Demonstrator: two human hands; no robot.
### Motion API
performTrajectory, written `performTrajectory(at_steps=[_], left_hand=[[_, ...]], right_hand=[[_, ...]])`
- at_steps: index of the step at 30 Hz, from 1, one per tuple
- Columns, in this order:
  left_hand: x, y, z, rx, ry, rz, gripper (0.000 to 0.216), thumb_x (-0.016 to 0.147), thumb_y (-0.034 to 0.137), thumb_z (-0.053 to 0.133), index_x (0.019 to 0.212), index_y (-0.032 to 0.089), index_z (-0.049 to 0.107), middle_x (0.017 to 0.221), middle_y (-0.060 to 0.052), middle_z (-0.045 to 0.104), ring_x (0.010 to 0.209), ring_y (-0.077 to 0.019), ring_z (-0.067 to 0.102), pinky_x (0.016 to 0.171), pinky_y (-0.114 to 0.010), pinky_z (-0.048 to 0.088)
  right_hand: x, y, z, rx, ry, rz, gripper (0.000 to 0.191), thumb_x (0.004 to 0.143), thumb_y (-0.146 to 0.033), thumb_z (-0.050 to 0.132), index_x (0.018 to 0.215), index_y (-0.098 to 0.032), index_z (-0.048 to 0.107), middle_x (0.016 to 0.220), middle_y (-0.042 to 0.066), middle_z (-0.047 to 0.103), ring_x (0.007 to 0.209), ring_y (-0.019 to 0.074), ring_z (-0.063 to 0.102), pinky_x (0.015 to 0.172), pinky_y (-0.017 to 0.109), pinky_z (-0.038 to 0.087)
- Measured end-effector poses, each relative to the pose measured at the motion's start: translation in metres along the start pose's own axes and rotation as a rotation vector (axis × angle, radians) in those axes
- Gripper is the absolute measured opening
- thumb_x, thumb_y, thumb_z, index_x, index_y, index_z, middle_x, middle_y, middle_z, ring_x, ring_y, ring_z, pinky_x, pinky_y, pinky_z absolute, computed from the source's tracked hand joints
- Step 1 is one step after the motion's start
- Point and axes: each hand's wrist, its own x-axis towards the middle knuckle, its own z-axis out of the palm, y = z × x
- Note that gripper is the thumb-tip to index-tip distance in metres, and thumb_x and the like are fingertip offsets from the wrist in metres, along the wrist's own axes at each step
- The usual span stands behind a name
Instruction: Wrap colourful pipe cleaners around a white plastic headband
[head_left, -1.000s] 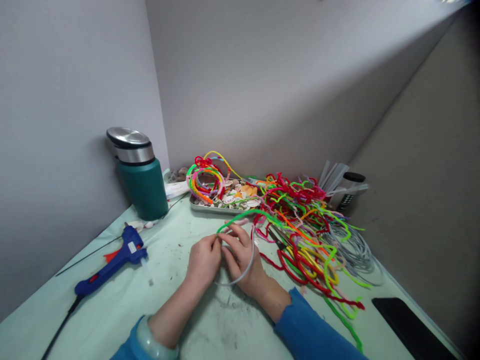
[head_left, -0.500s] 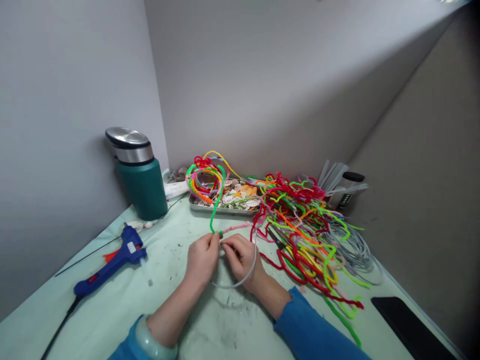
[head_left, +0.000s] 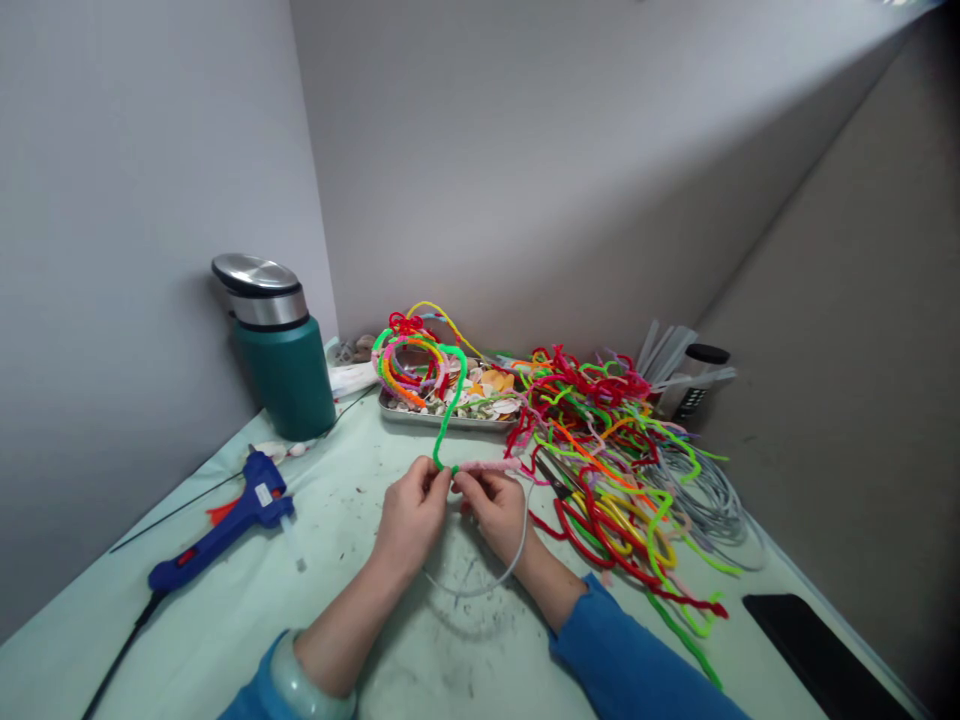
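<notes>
Low over the table's middle, my left hand (head_left: pixel 414 510) is closed, thumb and fingertips pinching near the lower end of a green pipe cleaner (head_left: pixel 451 405). Its long free part bends up and away from the fingers. Close beside it, my right hand (head_left: pixel 491 505) is closed with its fingertips on a grey wire hoop (head_left: pixel 480 590), just under a short green wrap. A fuzzy pink wrapped stretch (head_left: pixel 491 465) of the hoop runs to the right above the knuckles. The hoop's bare part curves down below both hands. My fingers hide the exact grip points.
A metal tray (head_left: pixel 450 424) of shells stands behind the hands, with coloured wrapped rings (head_left: pixel 405 370) on it. To the right lies a tangle of pipe cleaners (head_left: pixel 592 400) with scissors (head_left: pixel 555 478). A blue glue gun (head_left: pixel 225 530) and green bottle (head_left: pixel 285 375) are left; a black phone-like slab (head_left: pixel 817 650) is right.
Both hands have shifted slightly right with the hoop. My right fingertips have moved up to the green wrap, and the green pipe cleaner's free part has swung right. The pink stretch lies more level.
</notes>
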Motion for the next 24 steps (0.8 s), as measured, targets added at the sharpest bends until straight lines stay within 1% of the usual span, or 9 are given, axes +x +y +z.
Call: performTrajectory(at_steps=[3,7,10,14,15,17,20,24], left_hand=[[-0.001,0.002,-0.001,0.011,-0.026,0.016,0.026,0.078,0.037,0.044,0.061,0.018,0.046,0.052,0.005,0.044,0.052,-0.0096,0.04,0.05,-0.02,0.027],[0.001,0.001,0.001,-0.03,-0.048,-0.014,0.03,0.077,0.039,0.047,0.056,0.017,0.048,0.05,0.005,0.045,0.05,-0.0089,0.039,0.049,-0.02,0.028],[0.003,-0.002,0.002,-0.16,-0.086,-0.085,0.034,0.077,0.042,0.047,0.053,0.016,0.048,0.047,0.004,0.046,0.044,-0.0077,0.038,0.046,-0.019,0.029],[0.004,-0.001,0.002,-0.404,-0.208,-0.276,0.037,0.075,0.046,0.048,0.054,0.017,0.047,0.036,0.007,0.034,0.031,-0.0052,0.027,0.035,-0.019,0.019],[0.004,0.0,0.002,-0.466,-0.235,-0.314,0.036,0.074,0.046,0.049,0.055,0.017,0.046,0.036,0.008,0.035,0.029,-0.0047,0.025,0.033,-0.018,0.017],[0.004,0.002,0.001,-0.574,-0.276,-0.368,0.034,0.073,0.045,0.051,0.056,0.016,0.046,0.04,0.007,0.04,0.028,-0.0034,0.024,0.031,-0.018,0.017],[0.004,0.004,-0.001,-0.696,-0.335,-0.421,0.031,0.071,0.043,0.054,0.059,0.015,0.047,0.049,0.005,0.049,0.028,-0.0019,0.025,0.029,-0.018,0.021],[0.005,0.003,-0.001,-0.8,-0.363,-0.433,0.03,0.07,0.042,0.058,0.062,0.015,0.047,0.05,0.006,0.047,0.029,-0.0015,0.028,0.03,-0.017,0.026]], right_hand=[[0.002,-0.002,-0.002,0.035,0.015,0.007,0.024,0.078,-0.037,0.056,0.071,-0.014,0.06,0.061,0.0,0.058,0.045,0.0078,0.05,0.04,0.018,0.037],[0.003,-0.005,-0.005,0.069,0.031,0.047,0.024,0.077,-0.037,0.057,0.072,-0.014,0.058,0.058,-0.002,0.056,0.042,0.0068,0.048,0.038,0.017,0.034],[0.003,-0.006,-0.005,0.101,0.028,0.072,0.025,0.075,-0.038,0.058,0.072,-0.014,0.058,0.057,-0.002,0.056,0.041,0.0067,0.047,0.037,0.017,0.034],[0.003,-0.007,-0.005,0.13,0.018,0.067,0.025,0.075,-0.038,0.058,0.071,-0.014,0.058,0.058,-0.001,0.057,0.041,0.0064,0.046,0.038,0.018,0.034],[0.003,-0.008,-0.005,0.136,0.015,0.067,0.025,0.075,-0.038,0.058,0.071,-0.014,0.058,0.058,-0.001,0.057,0.041,0.0063,0.046,0.038,0.018,0.034],[0.003,-0.009,-0.006,0.145,0.009,0.064,0.025,0.075,-0.038,0.058,0.072,-0.014,0.059,0.059,0.0,0.057,0.042,0.0065,0.045,0.038,0.018,0.034],[0.002,-0.01,-0.006,0.147,0.012,0.053,0.024,0.075,-0.038,0.059,0.072,-0.014,0.059,0.059,-0.001,0.057,0.042,0.0069,0.046,0.039,0.019,0.034],[0.001,-0.011,-0.007,0.142,0.007,0.039,0.023,0.075,-0.037,0.058,0.072,-0.014,0.059,0.059,-0.001,0.057,0.044,0.0072,0.047,0.04,0.019,0.036]])
